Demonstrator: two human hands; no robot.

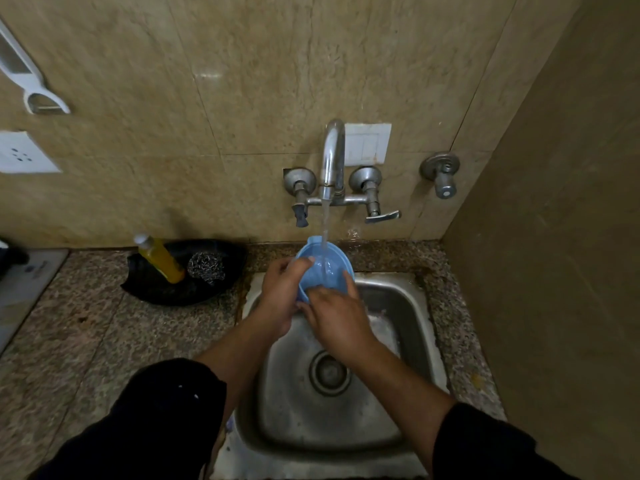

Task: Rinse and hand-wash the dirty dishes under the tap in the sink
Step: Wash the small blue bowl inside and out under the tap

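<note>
A blue plastic bowl [327, 266] is tilted toward me over the back of the steel sink [408, 320]. Water runs from the chrome tap [332, 157] straight into it. My left hand [282, 289] grips the bowl's left rim, thumb over the edge. My right hand [337, 320] holds the near rim, with its fingers reaching inside the bowl and the thumb on the right edge. The sink's drain [329, 372] shows between my forearms.
A yellow dish-soap bottle [161, 259] and a steel scrubber [207, 267] sit in a black tray [180, 289] on the granite counter [90, 327] left of the sink. A wall stands close on the right. A separate valve [441, 174] juts from the back wall.
</note>
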